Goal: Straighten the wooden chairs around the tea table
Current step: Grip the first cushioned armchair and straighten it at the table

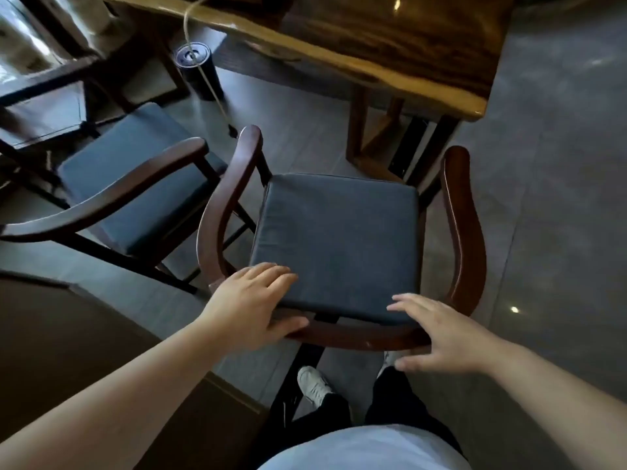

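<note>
A wooden armchair with a curved dark back rail (356,335) and a dark blue seat cushion (336,242) stands right in front of me, facing the tea table (390,39). My left hand (247,307) grips the left end of the back rail, with the fingers over the cushion's corner and the thumb on the rail. My right hand (444,337) straddles the right end of the rail with its fingers spread and lifted off it. A second matching chair (129,188) stands to the left, turned at an angle, its armrest close to the first chair's.
A third dark chair frame (44,96) stands at the far left. A black cylindrical bin (198,69) with a pale cord across it sits on the grey tiled floor by the table. A dark cabinet edge (68,334) is at my lower left. My white shoe (314,385) is behind the chair.
</note>
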A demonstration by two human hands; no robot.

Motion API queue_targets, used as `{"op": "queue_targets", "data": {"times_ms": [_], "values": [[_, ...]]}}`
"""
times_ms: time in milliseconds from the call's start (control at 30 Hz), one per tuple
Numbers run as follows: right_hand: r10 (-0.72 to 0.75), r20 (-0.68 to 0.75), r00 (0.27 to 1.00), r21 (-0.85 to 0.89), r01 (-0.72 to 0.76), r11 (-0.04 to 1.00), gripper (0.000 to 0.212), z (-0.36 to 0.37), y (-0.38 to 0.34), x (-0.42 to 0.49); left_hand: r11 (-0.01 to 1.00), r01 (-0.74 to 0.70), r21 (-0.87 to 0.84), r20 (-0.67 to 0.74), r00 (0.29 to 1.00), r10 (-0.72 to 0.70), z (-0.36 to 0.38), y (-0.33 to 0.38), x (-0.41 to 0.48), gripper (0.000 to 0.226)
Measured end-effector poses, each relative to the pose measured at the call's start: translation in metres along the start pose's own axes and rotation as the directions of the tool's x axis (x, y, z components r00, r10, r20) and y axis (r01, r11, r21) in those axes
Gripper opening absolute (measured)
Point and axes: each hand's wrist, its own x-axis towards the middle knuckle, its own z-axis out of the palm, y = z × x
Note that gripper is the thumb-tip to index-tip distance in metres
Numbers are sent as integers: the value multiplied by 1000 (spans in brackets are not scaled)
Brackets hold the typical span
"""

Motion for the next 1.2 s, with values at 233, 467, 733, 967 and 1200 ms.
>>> {"op": "queue_targets", "data": {"times_ms": [233,467,733,967,1200], "values": [[44,-46,998,-120,-49,992,53,28,3,14,981,-193,23,206,961,184,40,-13,-4,58],[-9,-172,985,-235,-33,972,51,37,10,15,961,-275,-29,270,923,272,46,-25,5,20],[50,-296,954,-163,-102,981,30,45,-25,44,969,-244,28,374,902,216,27,-69,13,23],[97,-263,960,-115,-131,985,36,41,-59,95,969,-151,197,397,916,62,-2,-117,34,27],[70,-61,996,-24,-72,997,47,24,-56,111,978,-12,210,323,945,-58,-7,-125,42,24]]}}
